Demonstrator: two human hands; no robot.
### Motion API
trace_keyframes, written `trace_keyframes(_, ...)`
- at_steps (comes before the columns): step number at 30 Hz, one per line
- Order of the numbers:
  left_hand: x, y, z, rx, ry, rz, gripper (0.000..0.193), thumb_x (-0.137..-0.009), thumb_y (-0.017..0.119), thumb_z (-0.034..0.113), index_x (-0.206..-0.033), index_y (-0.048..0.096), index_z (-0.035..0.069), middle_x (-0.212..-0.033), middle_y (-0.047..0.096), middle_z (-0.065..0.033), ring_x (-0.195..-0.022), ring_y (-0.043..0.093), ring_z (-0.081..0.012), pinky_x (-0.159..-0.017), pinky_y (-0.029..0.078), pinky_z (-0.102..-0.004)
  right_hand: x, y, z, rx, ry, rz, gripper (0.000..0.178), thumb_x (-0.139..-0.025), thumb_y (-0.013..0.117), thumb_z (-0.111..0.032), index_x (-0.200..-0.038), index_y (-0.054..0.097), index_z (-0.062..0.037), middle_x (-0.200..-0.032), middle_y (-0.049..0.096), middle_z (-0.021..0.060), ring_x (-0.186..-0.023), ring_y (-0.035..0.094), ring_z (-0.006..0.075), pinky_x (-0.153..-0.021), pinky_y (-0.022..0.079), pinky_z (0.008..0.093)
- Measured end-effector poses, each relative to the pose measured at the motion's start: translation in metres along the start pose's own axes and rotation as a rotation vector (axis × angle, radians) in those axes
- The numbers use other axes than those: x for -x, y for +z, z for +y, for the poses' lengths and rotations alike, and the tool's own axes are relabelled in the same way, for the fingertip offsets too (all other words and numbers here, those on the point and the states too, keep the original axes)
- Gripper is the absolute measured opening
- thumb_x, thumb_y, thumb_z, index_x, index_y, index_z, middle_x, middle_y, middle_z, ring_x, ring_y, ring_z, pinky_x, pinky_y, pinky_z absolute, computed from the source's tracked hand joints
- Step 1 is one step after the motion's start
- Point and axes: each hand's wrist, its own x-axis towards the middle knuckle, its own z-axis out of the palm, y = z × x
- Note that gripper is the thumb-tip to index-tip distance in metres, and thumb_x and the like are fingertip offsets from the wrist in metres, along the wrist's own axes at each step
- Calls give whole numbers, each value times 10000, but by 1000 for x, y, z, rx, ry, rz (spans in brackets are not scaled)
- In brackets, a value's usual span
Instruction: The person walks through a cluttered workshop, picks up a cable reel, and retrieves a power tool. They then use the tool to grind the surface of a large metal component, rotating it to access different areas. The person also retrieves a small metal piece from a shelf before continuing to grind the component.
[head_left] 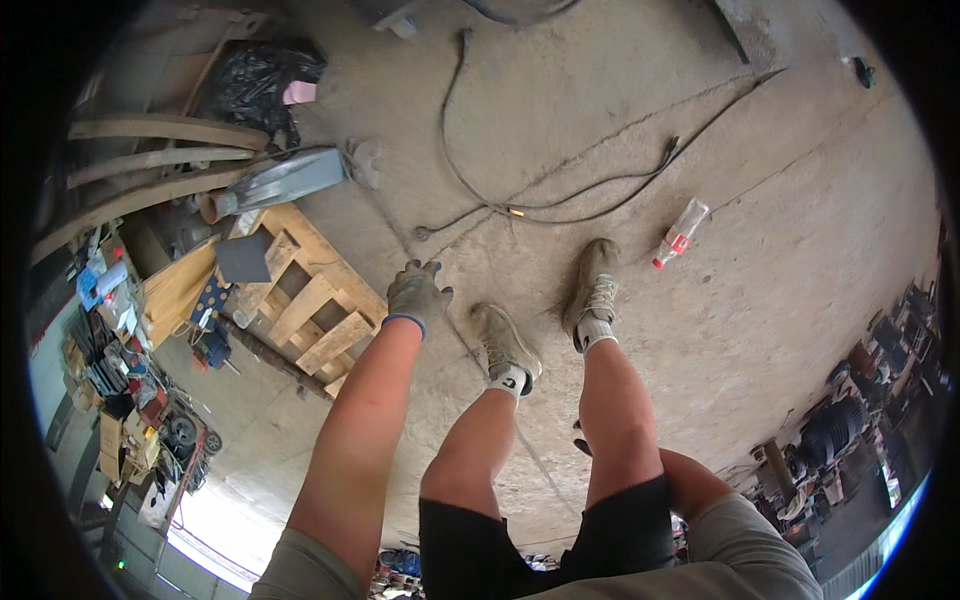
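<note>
My left hand (418, 292), in a grey-green work glove with a blue cuff, reaches forward above the concrete floor. Its fingers are apart, and nothing shows in them. Just to its left lies a wooden pallet (318, 305). Past the fingertips, a dark cable (470, 190) with a connector end curves across the floor. My right arm passes behind my right leg; only dark fingertips of my right hand (581, 440) peek out beside the knee, so its grip is hidden. A clear plastic bottle (682, 233) with a red label and cap lies on its side right of my right shoe.
A grey metal duct-like piece (285, 180), curved beams (165, 158) and a black plastic bag (255, 88) sit at the far left. Boxes and clutter (125, 400) line the left side. Machine parts (835, 430) crowd the right edge. My shoes (505, 340) stand near the cable.
</note>
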Motion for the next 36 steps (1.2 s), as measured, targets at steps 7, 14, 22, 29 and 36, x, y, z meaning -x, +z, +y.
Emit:
trace_keyframes(7, -109, 82, -19, 84, 125, 98, 796, -893, 737, 494, -1517, 452, 91, -1463, 524, -244, -1319, 554, -396, -1092, 470, -450, -16, -172, 29, 1923, -65, -181, 473, -947, 603, -460, -1310, 638, -159, -1211, 696, 112, -1106, 656, 321, -967, 499, 449)
trace_keyframes(14, -245, 67, 35, 855, -158, 437, 1029, -837, 821, 508, -1486, 340, -129, -1330, 618, -272, -1228, 603, -347, -1038, 473, -383, -44, -214, 16, 1634, -224, 73, 470, -920, 642, -443, -1262, 663, -122, -1186, 720, 191, -1121, 684, 387, -942, 547, 489)
trace_keyframes(22, -177, 56, 96, 1535, 209, -183, 242, -965, 679, 223, -1156, 699, 74, -829, 633, -13, -775, 601, -134, -747, 528, -308, -35, -218, 21, 1264, -361, 254, 419, -907, 686, -374, -1187, 696, -61, -977, 762, 188, -958, 725, 362, -892, 566, 446)
trace_keyframes(29, 138, -9, 147, 1725, 151, -633, 304, -1065, 555, 240, -1328, 576, 90, -1022, 647, -38, -1008, 650, -207, -1068, 511, -413, 61, -141, -16, -142, 157, -173, 813, -917, 585, -729, -1352, 586, -42, -1122, 711, 230, -1042, 693, 375, -894, 566, 501)
trace_keyframes(36, 360, -78, 159, 1666, 207, -1292, 361, -1090, 509, 244, -1332, 606, -6, -1255, 693, -138, -1069, 678, -218, -953, 549, -325, 219, -156, -143, -1002, 80, -803, 645, -1006, 530, -603, -1298, 619, -35, -1048, 736, 94, -819, 670, 242, -737, 542, 389)
